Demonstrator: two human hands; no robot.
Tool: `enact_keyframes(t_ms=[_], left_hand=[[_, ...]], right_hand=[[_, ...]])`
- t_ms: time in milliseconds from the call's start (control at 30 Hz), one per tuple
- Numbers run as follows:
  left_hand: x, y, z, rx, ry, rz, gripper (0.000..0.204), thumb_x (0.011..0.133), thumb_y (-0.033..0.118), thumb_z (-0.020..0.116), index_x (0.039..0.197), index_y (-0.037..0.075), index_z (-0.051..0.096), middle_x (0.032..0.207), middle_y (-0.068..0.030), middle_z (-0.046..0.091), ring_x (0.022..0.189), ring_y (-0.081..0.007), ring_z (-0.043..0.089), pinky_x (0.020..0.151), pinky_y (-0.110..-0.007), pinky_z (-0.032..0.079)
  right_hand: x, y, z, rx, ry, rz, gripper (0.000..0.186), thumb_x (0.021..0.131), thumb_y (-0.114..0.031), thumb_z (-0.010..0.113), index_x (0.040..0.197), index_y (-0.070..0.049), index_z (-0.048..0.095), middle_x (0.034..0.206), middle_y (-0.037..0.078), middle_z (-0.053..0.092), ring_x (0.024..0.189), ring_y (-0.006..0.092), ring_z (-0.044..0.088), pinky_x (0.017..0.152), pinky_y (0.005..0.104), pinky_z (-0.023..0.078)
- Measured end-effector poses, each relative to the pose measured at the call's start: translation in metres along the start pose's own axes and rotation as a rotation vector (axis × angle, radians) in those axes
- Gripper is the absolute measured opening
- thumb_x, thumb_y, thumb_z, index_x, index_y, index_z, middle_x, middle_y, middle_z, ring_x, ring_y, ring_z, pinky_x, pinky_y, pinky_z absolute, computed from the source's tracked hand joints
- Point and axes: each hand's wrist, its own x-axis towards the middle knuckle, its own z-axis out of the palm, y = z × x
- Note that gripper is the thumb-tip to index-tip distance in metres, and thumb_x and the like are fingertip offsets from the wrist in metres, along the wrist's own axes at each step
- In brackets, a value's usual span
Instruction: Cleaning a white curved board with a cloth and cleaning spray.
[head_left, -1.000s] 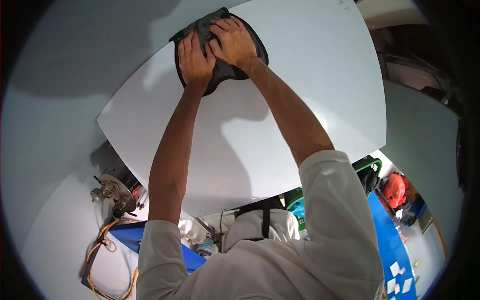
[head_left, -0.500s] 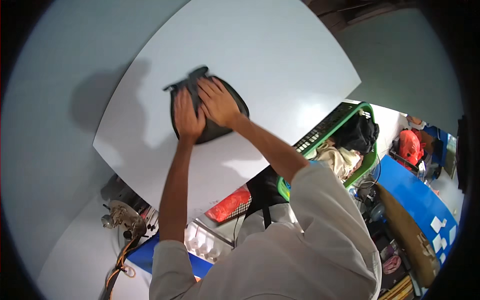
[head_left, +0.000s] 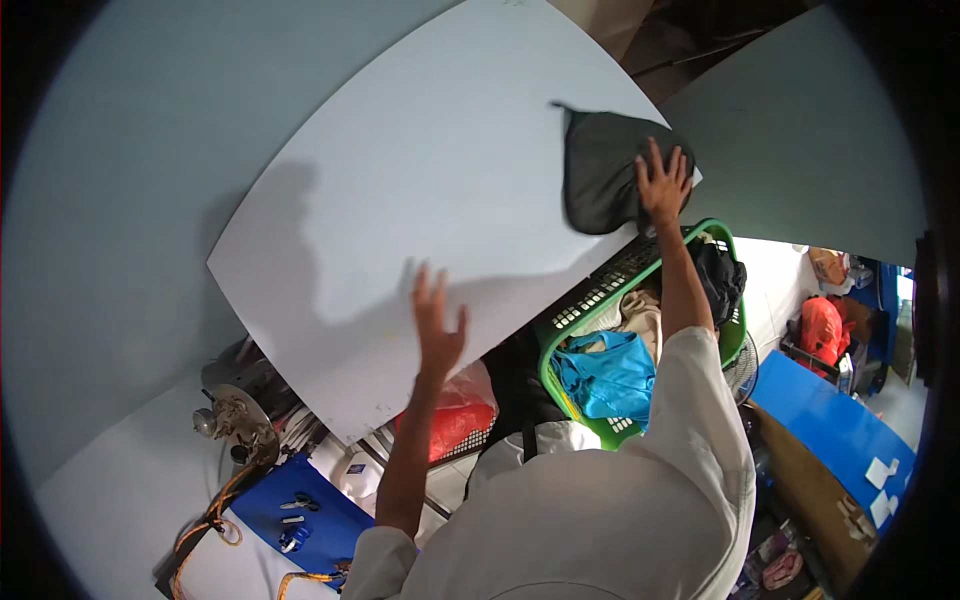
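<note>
A dark grey cloth piece [head_left: 605,170], perhaps a folded garment, lies flat at the right end of the white tabletop [head_left: 430,200]. One corner sticks out in a small tip at its upper left. My right hand [head_left: 664,190] rests on its right part, palm down with fingers spread. Well to the left, my left hand [head_left: 438,325] holds nothing and is raised over the near part of the tabletop, its fingers apart. What lies under my right palm is hidden.
Against the table's near right edge stands a green basket [head_left: 553,375] with turquoise cloth [head_left: 610,372], beige cloth and black cloth. A red plastic bag [head_left: 462,430] sits below the near edge. Scissors [head_left: 300,502] lie on a blue surface at lower left, beside machine parts [head_left: 240,425].
The dark cloth has moved from the table's middle to its right end, under my right hand. My left hand has come off it and moved nearer to me.
</note>
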Motion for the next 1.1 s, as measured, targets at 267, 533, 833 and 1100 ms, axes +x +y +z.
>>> enact_keyframes(t_ms=[267, 533, 833, 1100], left_hand=[[0.082, -0.154, -0.072, 0.279, 0.180, -0.152, 0.052, 0.107, 0.019, 0.049, 0.155, 0.001, 0.039, 0.162, -0.0295, 0.028, 0.151, -0.0456, 0.026, 0.121, -0.055, 0.025], [0.169, -0.220, -0.116, 0.465, 0.136, -0.187, 0.055, 0.109, 0.032, 0.043, 0.154, 0.000, 0.039, 0.162, -0.0280, 0.029, 0.152, -0.0427, 0.027, 0.122, -0.058, 0.022], [0.153, -0.236, -0.107, 0.637, 0.126, -0.393, 0.062, 0.109, 0.039, 0.038, 0.161, 0.008, 0.028, 0.166, -0.0245, 0.024, 0.155, -0.0409, 0.020, 0.124, -0.056, 0.017], [0.156, -0.235, -0.115, 0.580, 0.129, -0.357, 0.064, 0.109, 0.045, 0.030, 0.160, 0.007, 0.032, 0.166, -0.0234, 0.025, 0.153, -0.0414, 0.024, 0.123, -0.055, 0.020]], right_hand=[[-0.148, -0.273, -0.066, 0.467, -0.384, -0.595, 0.054, 0.081, -0.045, 0.069, 0.130, -0.023, 0.063, 0.152, 0.016, 0.048, 0.147, 0.0381, 0.036, 0.120, 0.0542, 0.029], [-0.019, -0.059, -0.022, 0.148, -0.036, 0.039, 0.052, 0.092, -0.038, 0.063, 0.141, -0.019, 0.060, 0.148, 0.019, 0.052, 0.143, 0.0400, 0.042, 0.110, 0.0567, 0.037], [-0.005, -0.234, -0.004, 0.156, -0.079, -0.371, 0.043, 0.081, -0.023, 0.064, 0.123, -0.013, 0.069, 0.140, 0.021, 0.057, 0.137, 0.0452, 0.046, 0.114, 0.0565, 0.036], [0.017, -0.298, -0.003, 0.404, -0.284, -0.716, 0.040, 0.086, -0.033, 0.069, 0.125, -0.023, 0.070, 0.140, 0.009, 0.060, 0.137, 0.0317, 0.050, 0.115, 0.0523, 0.037]])
